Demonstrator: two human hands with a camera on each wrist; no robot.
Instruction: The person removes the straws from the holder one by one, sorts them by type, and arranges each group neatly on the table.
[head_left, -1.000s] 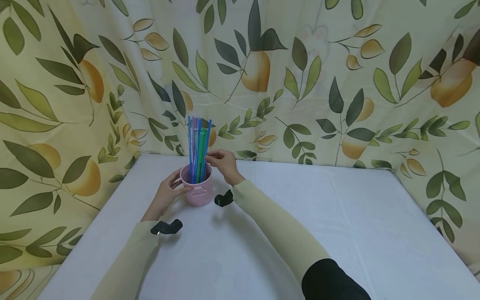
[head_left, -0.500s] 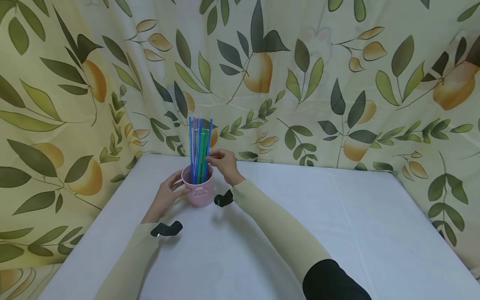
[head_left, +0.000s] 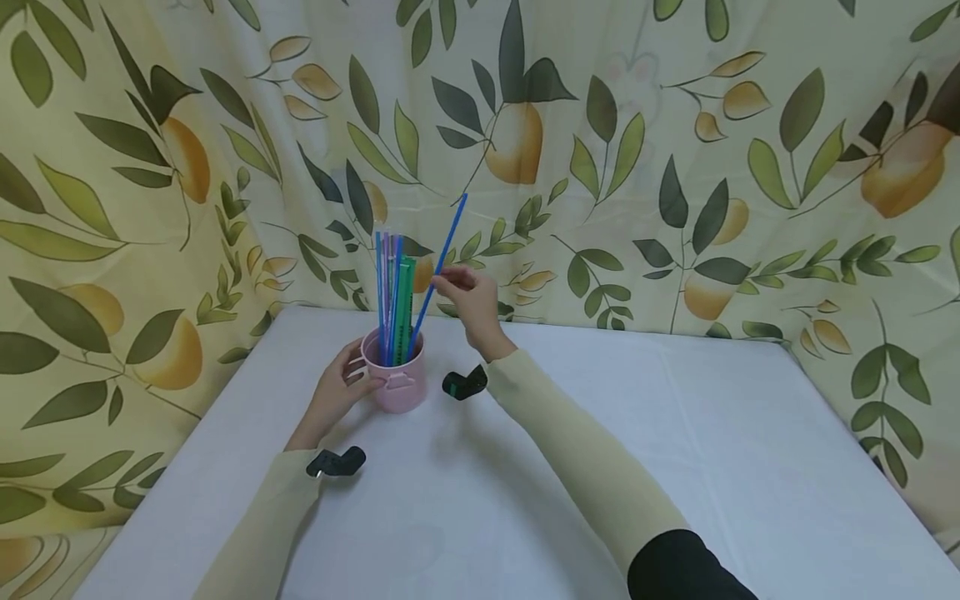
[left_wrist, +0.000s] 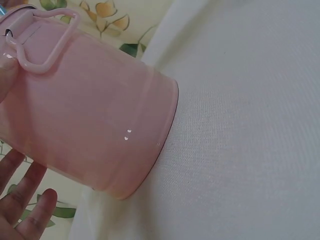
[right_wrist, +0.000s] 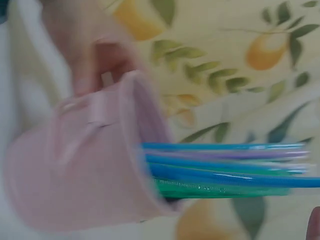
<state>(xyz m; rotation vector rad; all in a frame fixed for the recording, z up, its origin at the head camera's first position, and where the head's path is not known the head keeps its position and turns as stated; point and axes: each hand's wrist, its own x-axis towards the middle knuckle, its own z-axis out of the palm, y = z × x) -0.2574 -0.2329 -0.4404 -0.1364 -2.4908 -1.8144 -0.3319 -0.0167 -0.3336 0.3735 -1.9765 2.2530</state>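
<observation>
The pink cup [head_left: 407, 398] stood upright on the bench [head_left: 675, 467], towards its far left corner. Its wall was smooth with a satin sheen and round in section, with a shallow ring close to the base and a thin dark line along the bottom edge. A rounded loop [left_wrist: 37, 68], pink like the wall, hung from a bracket below the rim. The bench was covered in finely woven white cloth; behind it stood a pale curtain [head_left: 300, 196] printed with leaves and yellow-orange fruit.

Inside the cup stood other straws [head_left: 379, 283], slender, blue and purple, with glossy highlights. Beside them was a green piece [head_left: 405, 300], long and narrow, with dark marks along it; it may have been a ruler, though the view was too poor to confirm this. One blue straw [head_left: 452, 234] leaned to the right, apart from the bundle at the top, its lower end within the cup's mouth.

The left hand [head_left: 330, 398] was clamped on the cup, thumb on the front near the loop, the other fingers at the left side and spread from one another. The right hand [head_left: 474, 307] pinched the blue straw around its middle, thumb and forefinger brought together on it. Pale green sleeves [head_left: 577, 450] covered both forearms, and a black band [head_left: 682, 567] wrapped the right one
</observation>
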